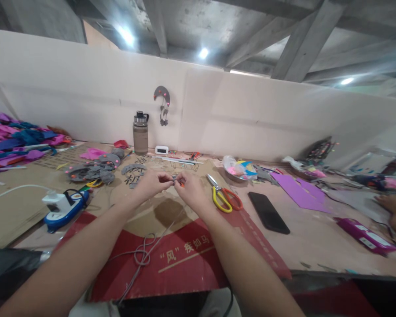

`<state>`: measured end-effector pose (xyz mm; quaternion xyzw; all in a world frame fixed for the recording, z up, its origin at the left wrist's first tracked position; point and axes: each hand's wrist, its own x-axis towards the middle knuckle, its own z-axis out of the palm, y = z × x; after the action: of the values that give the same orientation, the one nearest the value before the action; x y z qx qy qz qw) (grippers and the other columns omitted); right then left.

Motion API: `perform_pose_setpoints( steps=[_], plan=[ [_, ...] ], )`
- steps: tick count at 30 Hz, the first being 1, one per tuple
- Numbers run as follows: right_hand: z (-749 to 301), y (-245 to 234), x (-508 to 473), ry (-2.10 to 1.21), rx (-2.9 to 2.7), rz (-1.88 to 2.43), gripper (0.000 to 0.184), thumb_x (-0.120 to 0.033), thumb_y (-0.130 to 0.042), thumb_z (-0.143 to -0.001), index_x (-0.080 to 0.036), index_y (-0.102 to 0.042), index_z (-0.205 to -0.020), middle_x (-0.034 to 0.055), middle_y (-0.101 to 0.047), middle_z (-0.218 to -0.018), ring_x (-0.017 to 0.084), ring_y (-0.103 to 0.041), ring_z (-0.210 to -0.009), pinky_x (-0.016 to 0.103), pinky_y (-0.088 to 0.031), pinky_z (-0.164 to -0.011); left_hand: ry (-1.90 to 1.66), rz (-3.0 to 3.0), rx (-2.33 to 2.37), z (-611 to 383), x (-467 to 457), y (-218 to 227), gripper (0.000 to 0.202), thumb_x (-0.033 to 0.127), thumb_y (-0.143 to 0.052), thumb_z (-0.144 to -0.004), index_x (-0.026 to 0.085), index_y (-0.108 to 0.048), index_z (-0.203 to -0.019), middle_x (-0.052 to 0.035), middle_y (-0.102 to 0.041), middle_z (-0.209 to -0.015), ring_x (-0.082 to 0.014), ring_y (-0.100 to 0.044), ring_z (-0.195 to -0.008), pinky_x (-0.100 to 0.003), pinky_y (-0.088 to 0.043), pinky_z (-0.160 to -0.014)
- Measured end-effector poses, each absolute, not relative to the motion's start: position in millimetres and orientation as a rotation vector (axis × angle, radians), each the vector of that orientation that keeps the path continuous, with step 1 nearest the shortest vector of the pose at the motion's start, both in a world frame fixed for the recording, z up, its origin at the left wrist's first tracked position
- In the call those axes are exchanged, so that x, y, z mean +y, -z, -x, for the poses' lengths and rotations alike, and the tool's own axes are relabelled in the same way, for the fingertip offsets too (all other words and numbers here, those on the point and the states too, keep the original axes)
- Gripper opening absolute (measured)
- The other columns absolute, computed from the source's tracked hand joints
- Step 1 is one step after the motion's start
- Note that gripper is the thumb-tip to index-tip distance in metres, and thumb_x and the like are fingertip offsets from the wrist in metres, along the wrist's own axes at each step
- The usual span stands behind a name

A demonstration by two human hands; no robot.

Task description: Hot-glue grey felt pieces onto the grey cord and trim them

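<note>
My left hand (154,186) and my right hand (192,193) meet above the cardboard sheet, fingertips almost touching. Both are closed in a pinch. A tiny dark grey piece shows between the fingertips, too small to name, with a spot of orange by the right fingers. From my right hand a thin grey cord (142,257) runs down to a loose loop on the red part of the cardboard (191,273). Scissors (222,196) with one yellow and one orange handle lie just right of my right hand. Grey felt pieces (133,168) lie beyond my left hand.
A bottle (140,135) stands by the white partition, where a grey moon-shaped hanging (162,97) is fixed. A blue power strip (67,211) lies left; a phone (268,212), purple sheet (300,191) and bowl (236,177) lie right. Another person's hand (391,204) is at far right.
</note>
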<state>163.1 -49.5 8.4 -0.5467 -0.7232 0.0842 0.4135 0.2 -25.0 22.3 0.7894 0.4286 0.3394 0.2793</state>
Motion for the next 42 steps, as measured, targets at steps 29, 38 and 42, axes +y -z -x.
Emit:
perform_pose_setpoints(
  steps=[29,38,42],
  plan=[
    [-152,3,-45,-0.526,-1.6,1.232,0.023,-0.032,-0.045,-0.081,-0.018,-0.059,-0.069,-0.0014,-0.059,-0.065,0.013,-0.05,-0.062,0.023,-0.034,-0.061,-1.179,-1.573,0.987,-9,-25,-20,0.016,0.029,-0.065,-0.067,0.014,-0.062,-0.071,0.0009,-0.059,-0.058,-0.0105,-0.055,-0.052,-0.025,-0.045,-0.058],
    [-149,4,-46,-0.579,-1.63,1.152,0.025,-0.034,-0.044,-0.082,-0.017,-0.059,-0.072,-0.0021,-0.056,-0.065,0.012,-0.049,-0.064,0.023,-0.036,-0.062,-1.261,-1.405,0.861,-10,-18,-16,0.018,0.028,-0.07,-0.063,0.014,-0.06,-0.066,0.0016,-0.056,-0.054,-0.0098,-0.052,-0.05,-0.024,-0.044,-0.056],
    [-147,2,-49,-0.59,-1.699,1.066,0.023,-0.031,-0.044,-0.084,-0.017,-0.06,-0.076,-0.0014,-0.057,-0.069,0.012,-0.05,-0.067,0.023,-0.038,-0.065,-1.451,-1.364,0.905,2,-7,-14,0.015,0.029,-0.068,-0.065,0.016,-0.062,-0.071,0.0015,-0.057,-0.06,-0.0093,-0.051,-0.052,-0.023,-0.043,-0.055]
  ],
)
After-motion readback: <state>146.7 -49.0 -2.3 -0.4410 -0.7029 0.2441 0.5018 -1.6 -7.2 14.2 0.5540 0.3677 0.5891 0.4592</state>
